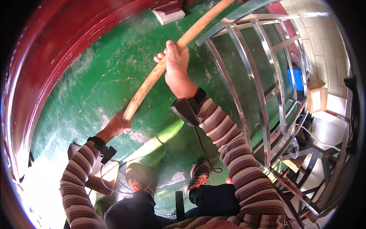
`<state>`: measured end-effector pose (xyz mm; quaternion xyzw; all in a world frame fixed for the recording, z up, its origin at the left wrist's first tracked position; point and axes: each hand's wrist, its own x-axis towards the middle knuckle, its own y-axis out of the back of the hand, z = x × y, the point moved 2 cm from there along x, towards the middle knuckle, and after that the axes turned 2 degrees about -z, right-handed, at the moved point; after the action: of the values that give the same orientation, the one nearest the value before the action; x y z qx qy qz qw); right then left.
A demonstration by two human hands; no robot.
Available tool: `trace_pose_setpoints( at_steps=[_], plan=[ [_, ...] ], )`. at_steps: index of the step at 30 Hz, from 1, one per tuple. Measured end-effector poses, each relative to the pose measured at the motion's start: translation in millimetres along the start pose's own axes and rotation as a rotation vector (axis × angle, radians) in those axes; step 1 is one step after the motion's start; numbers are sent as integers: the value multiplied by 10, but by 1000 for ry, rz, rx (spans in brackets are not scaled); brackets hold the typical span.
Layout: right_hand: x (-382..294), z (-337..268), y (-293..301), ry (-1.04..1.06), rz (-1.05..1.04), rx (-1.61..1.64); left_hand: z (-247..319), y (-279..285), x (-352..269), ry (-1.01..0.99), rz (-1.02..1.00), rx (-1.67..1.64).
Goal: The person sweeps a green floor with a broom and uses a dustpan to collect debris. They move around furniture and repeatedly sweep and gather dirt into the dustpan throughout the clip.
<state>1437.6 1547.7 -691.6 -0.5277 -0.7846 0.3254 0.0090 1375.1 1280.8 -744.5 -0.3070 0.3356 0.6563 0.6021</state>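
A long wooden pole point(147, 84), like a tool handle, runs slantwise over the green floor from lower left to the top of the picture. My left hand point(115, 126) is closed around its near end. Farther up, my right hand point(176, 67) grips the shaft, the thumb pointing along the wood. The pole's far end passes beyond the top edge, so whatever it carries is out of view. Both wrists wear black straps with small dark devices, and a cable hangs from the right device point(186, 111).
A shiny metal frame of bars point(251, 77) stands close on my right. At left curves a dark red panel point(65, 31), with a red and white foot point(168, 15) on the floor. A cardboard box point(316, 97) and blue container point(296, 78) lie beyond the bars. Cables trail near my shoes point(198, 174).
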Motion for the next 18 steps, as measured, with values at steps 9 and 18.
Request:
trace_pose_setpoints(
  at_steps=[9, 18],
  plan=[
    [-554, 242, 262, -242, 100, -195, -360, -579, -596, 66, 171, 91],
    [-1317, 72, -140, -334, 122, -228, -243, -657, -1787, 177, 238, 98]
  ],
)
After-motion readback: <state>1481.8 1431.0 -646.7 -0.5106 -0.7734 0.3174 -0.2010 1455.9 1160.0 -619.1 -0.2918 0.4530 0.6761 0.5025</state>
